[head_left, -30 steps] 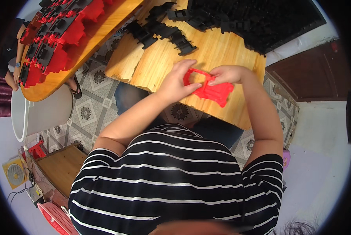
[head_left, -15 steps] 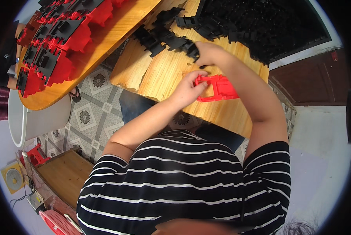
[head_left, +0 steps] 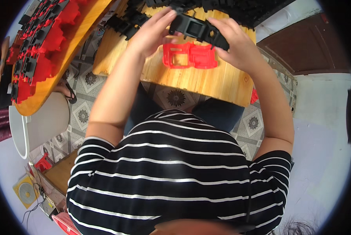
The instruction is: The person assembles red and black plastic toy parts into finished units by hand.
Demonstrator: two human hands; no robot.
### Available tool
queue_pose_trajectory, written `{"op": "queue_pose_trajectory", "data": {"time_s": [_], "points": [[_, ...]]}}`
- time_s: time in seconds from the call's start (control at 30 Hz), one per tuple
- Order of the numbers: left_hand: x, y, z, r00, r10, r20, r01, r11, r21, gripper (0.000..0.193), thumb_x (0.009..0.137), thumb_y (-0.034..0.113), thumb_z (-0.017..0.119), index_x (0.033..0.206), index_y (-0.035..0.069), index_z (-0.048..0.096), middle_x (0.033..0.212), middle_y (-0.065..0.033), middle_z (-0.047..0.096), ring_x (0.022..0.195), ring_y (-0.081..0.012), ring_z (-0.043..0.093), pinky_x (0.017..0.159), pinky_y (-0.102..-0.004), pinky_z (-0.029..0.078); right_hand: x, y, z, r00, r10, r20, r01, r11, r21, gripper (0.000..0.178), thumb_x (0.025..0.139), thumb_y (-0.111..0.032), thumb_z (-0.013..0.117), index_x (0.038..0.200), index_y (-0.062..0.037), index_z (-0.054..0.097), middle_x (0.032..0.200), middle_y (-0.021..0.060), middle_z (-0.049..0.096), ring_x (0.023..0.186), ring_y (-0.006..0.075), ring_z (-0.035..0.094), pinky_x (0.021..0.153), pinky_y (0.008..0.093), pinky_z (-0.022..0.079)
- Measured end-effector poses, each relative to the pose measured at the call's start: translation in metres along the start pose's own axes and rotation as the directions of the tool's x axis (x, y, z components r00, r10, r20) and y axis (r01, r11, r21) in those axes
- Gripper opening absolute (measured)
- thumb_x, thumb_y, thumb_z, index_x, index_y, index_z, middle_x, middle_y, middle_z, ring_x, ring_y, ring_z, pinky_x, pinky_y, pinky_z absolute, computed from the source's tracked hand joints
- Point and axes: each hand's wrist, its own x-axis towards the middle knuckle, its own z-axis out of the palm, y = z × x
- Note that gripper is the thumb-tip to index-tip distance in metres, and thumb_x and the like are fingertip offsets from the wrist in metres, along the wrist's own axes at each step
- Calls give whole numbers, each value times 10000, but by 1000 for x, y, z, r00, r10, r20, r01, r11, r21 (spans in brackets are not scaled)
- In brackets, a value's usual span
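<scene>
A black plastic frame [head_left: 195, 28] with a square opening is held up over the table, slanting down to the right. My right hand [head_left: 238, 45] grips its right end, fingers over the top edge and thumb below. At its left end is my left hand [head_left: 150, 33], closed around it with fingertips at the upper corner and thumb underneath. Below the black frame, a red plastic frame [head_left: 203, 56] lies flat on the wooden table [head_left: 175, 78], untouched by either hand. It has an open window on its left half.
Several more black frames [head_left: 124, 24] lie along the table's far side. On the left, an orange-brown wooden table [head_left: 54, 84] carries rows of red and black assemblies [head_left: 46, 51]. A white tub [head_left: 46, 119] stands beneath it. Another person's arm [head_left: 2, 58] shows at far left.
My left hand has let go of the red frame, which now lies farther left on the table. My right hand has brought a black frame back from the pile, and both hands are on it.
</scene>
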Motion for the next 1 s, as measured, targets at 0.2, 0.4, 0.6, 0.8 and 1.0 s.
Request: {"op": "queue_pose_trajectory", "data": {"time_s": [0.2,0.4,0.6,0.8,1.0], "points": [[-5,63,23,968,82,238,-193,847,496,155,915,125,650,1041,49,697,915,-72,696,884,-172,667,803,-300,538,-8,13,-38,962,-274,-2,272,957,-99,662,729,-30,754,1344,-77,515,1227,99,596,1131,252,588,971,330,468],[-6,24,6,760,368,536,-645,533,547,718,894,340,720,1464,58,385,1309,-105,576,1099,-181,619,881,-345,528,-1,-17,-43,794,65,605,-377,832,407,670,838,-266,712,1407,-12,466,1196,133,624,1098,187,590,929,296,471],[-22,1,-29,785,594,177,-563,565,602,887,810,378,796,1498,66,331,1409,-122,498,1182,-213,566,969,-398,475,1,-3,-2,990,-139,21,132,971,202,736,823,-418,738,1442,-135,459,1152,119,651,1053,239,627,918,355,475],[-64,-61,-46,980,-71,184,-66,763,643,929,790,192,796,1538,89,256,1419,-120,480,1117,-220,587,929,-332,487,-4,-13,46,983,-91,157,133,949,-285,655,802,-502,693,1389,-257,537,909,56,574,855,213,574,745,373,405],[-53,-82,-51,942,-300,149,322,933,-163,526,986,194,550,1476,79,395,1210,-65,626,1042,-134,596,904,-272,468,-4,-4,63,975,-64,212,135,931,-340,602,839,-538,634,1366,-258,563,975,51,573,934,219,556,792,376,398]]}}
